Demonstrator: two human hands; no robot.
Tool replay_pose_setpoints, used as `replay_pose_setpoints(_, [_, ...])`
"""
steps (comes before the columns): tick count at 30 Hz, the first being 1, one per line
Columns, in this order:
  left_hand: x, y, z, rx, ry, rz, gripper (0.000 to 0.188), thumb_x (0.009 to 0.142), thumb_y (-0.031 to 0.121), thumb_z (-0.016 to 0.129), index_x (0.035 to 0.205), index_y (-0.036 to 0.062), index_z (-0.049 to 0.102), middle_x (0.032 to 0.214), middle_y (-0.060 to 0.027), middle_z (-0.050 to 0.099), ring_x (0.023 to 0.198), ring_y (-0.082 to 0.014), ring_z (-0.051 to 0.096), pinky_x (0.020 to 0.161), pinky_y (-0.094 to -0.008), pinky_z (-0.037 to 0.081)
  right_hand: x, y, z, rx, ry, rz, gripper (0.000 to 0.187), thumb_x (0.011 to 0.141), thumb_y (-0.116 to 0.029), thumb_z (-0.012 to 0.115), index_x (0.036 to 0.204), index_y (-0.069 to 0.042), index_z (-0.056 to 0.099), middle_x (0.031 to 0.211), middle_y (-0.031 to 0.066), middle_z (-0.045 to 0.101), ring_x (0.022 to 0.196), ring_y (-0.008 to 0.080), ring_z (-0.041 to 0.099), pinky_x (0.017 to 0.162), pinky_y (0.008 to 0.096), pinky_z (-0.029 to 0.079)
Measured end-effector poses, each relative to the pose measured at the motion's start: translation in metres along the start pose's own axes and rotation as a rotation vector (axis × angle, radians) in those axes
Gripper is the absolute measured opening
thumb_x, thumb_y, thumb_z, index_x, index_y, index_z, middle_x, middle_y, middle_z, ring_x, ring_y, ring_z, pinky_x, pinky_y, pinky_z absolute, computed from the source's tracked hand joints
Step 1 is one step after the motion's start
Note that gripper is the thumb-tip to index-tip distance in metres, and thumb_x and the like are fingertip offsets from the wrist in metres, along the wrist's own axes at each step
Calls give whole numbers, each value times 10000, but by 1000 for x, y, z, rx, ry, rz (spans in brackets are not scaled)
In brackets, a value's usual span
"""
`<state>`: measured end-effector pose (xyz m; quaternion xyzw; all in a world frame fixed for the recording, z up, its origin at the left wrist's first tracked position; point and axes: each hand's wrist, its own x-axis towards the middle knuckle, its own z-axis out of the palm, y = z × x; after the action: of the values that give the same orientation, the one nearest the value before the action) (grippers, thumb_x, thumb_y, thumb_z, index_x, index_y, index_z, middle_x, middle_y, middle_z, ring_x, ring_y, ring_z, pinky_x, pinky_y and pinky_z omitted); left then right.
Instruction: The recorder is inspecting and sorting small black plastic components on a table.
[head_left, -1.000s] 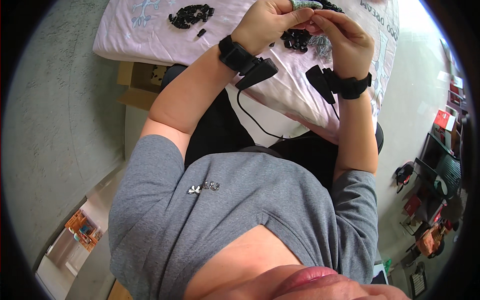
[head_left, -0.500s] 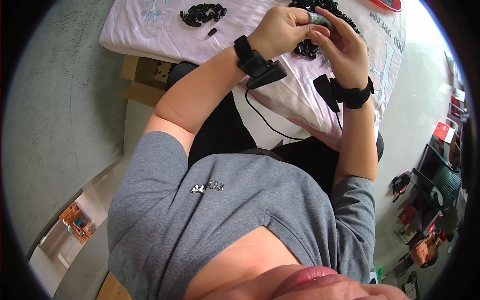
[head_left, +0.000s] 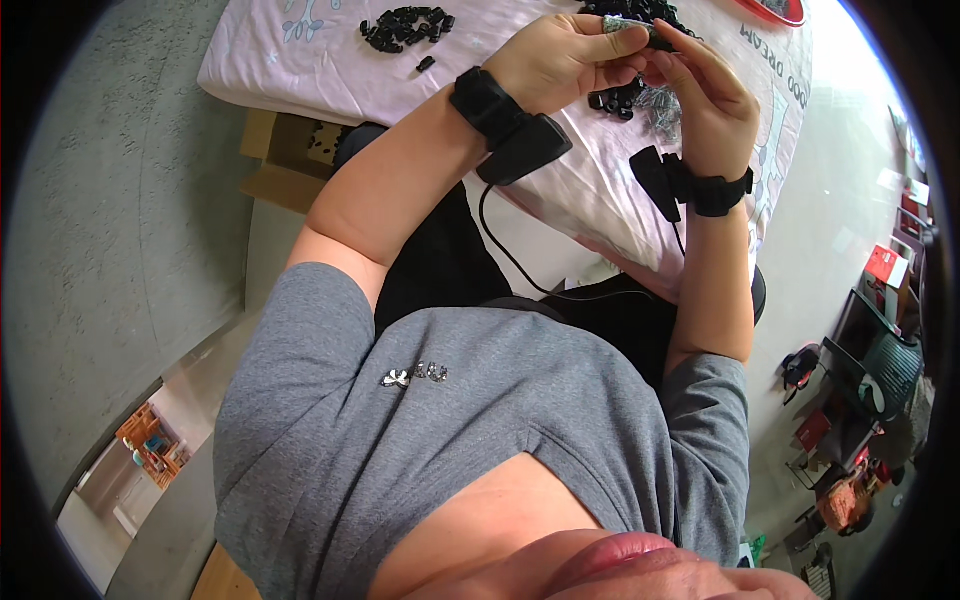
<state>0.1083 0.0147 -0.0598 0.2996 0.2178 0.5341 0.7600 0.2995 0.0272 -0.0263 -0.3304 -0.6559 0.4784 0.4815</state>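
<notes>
My left hand (head_left: pixel 560 62) is closed, thumb against index finger, at the top of the view. A grey-green patterned wrap (head_left: pixel 626 24) shows at its index fingertip; I cannot tell whether it is worn or held. Just beyond it, a small black part (head_left: pixel 660 43) is pinched between the fingertips of both hands. My right hand (head_left: pixel 712 95) meets the left from the other side, fingers bent and closed. A pile of small black parts (head_left: pixel 622 100) lies partly hidden beneath the hands, with thin silvery pieces (head_left: pixel 662 112) beside it.
A second group of black parts (head_left: pixel 405 30) lies further left on the pink cloth-covered table (head_left: pixel 300 75), with one loose part (head_left: pixel 426 63) near it. A red-rimmed container (head_left: pixel 785 10) stands at the far right. Below the table's left edge is an open cardboard box (head_left: pixel 280 185).
My left wrist has turned and its thumb now lies over the patterned wrap. The black part has come into sight between the fingertips. My right hand has shifted slightly right and down.
</notes>
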Motion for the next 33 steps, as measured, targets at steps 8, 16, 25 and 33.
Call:
replay_pose_setpoints(8, [2,-3,3,154,-52,-48,298,948,308,771,1082,43,745,968,-25,730,898,-106,677,848,-244,554,2,-7,5,-122,-78,-51,306,1033,-22,588,1321,-20,692,1204,90,728,901,107,682,808,243,558])
replay_pose_setpoints(16, [-8,1,20,676,43,177,472,985,453,701,1085,-8,718,892,-16,698,811,-69,627,710,-231,528,1,-19,9,-376,-80,-226,310,908,4,677,1200,-62,757,1120,95,740,884,164,733,788,278,588])
replay_pose_setpoints(25, [-10,6,23,1149,69,290,592,991,576,616,998,-4,733,822,-127,671,736,-184,647,662,-315,515,-2,-26,7,-718,-63,-341,316,871,-7,726,1174,-88,769,1114,124,739,905,226,742,792,314,599])
replay_pose_setpoints(33, [-8,7,16,1280,93,518,562,1022,527,590,900,-15,676,823,-115,665,749,-214,662,669,-330,528,-1,-23,4,-320,-175,-72,336,992,-68,654,1323,-18,682,1125,109,739,914,137,713,813,272,573])
